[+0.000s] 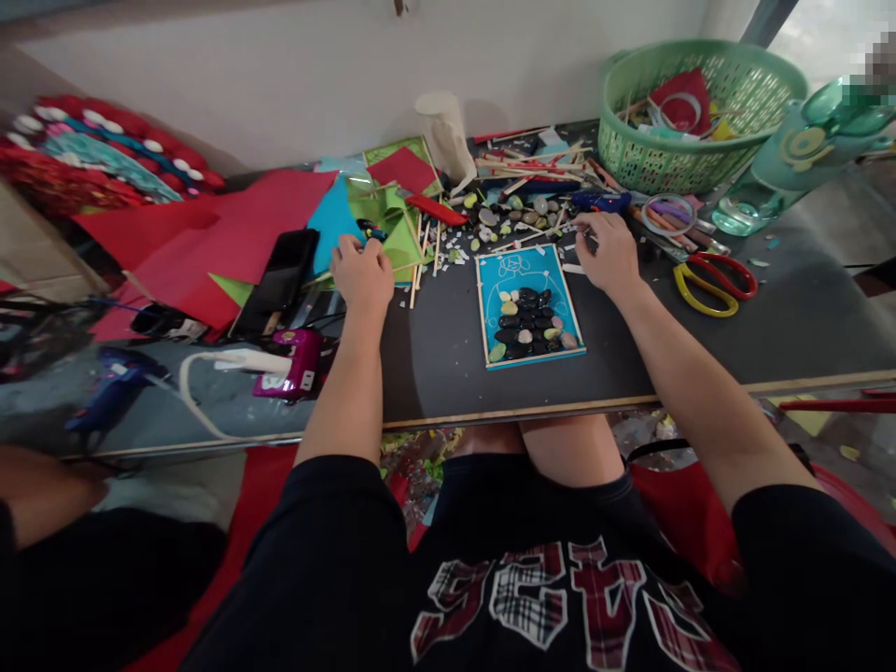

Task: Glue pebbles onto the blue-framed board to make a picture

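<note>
On the dark table lies a small blue picture board [497, 278] edged with thin wooden sticks. White outlines of a figure show on its upper part, and rows of black and pale pebbles [526, 320] cover the lower part. My left hand [364, 271] is left of the board, its fingers curled down by some dark pieces on green and blue paper; what they hold, if anything, is hidden. Beyond the board's upper right corner, my right hand [609, 252] hovers with thumb and forefinger apart beside loose pebbles [532, 217] and sticks.
Scissors [714, 285], a green basket [700, 154] and a green bottle [760, 182] stand right. A red cutter [438, 210] lies behind the board. Leftward are red paper [231, 233], a black phone [288, 266], a magenta power adapter [298, 366] and a blue glue gun [116, 387].
</note>
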{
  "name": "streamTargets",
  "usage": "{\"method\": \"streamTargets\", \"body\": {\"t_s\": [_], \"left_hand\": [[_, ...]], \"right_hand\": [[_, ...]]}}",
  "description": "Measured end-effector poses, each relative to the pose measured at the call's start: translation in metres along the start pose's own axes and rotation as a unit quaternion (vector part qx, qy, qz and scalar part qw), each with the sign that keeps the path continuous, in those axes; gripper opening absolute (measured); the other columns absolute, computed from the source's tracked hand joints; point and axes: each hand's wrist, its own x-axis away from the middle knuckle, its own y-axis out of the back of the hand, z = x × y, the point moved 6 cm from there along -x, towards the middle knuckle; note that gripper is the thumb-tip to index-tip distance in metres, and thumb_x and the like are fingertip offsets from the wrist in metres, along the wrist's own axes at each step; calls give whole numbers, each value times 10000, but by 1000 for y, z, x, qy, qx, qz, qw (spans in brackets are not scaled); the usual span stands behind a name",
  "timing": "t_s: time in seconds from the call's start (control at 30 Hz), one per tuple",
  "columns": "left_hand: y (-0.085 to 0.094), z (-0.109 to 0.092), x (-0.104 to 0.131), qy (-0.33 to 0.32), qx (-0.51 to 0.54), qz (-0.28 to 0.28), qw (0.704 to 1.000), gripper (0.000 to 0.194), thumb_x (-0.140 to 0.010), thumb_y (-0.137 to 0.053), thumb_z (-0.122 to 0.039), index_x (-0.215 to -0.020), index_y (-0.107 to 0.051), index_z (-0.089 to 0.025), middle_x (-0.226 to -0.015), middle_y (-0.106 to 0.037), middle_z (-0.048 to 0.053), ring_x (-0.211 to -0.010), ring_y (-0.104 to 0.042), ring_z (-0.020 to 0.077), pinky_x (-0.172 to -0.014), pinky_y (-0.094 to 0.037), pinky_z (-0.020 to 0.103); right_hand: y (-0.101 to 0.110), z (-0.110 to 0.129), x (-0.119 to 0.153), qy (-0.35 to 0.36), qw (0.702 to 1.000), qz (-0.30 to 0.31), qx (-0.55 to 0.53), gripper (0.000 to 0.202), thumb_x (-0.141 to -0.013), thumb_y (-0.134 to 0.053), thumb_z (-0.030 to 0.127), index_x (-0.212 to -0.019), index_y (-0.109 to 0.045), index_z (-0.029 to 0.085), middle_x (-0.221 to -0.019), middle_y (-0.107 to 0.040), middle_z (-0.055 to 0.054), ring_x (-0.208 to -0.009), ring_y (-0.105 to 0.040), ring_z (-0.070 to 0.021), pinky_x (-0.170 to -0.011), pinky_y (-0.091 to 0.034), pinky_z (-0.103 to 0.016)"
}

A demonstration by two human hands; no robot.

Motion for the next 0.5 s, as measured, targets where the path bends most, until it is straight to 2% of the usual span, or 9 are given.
{"method": "streamTargets", "body": {"t_s": [0.17, 0.33, 0.5], "left_hand": [[-4, -2, -4, -9, -48, 15, 999, 406, -990, -362, -232, -1220, -677, -118, -1307, -613, 214, -1289, -521, 394, -1034, -449, 518], [-7, 4, -10, 13, -31, 20, 999, 383, -961, -410, -262, -1203, -692, -166, -1294, -617, 207, -1287, -547, 400, -985, -492, 487], [-6, 7, -9, 9, -15, -5, 1000, 352, -944, -449, -272, -1177, -694, -175, -1318, -607, 200, -1293, -550, 380, -1046, -473, 487]], "right_hand": [[-1, -2, 0, -5, 1000, 11, 0, 256, -950, -526, 186, -1162, -663, 234, -1137, -697, -121, -1143, -625, -327, -1062, -528, -558], [-1, 0, 0, 1, 1000, 4, 16, 254, -952, -515, 195, -1150, -667, 242, -1123, -706, -116, -1138, -631, -328, -1046, -544, -557], [0, 3, 0, 7, 1000, -3, 28, 246, -962, -511, 221, -1143, -675, 250, -1111, -715, -108, -1113, -640, -323, -1024, -572, -557]]}}
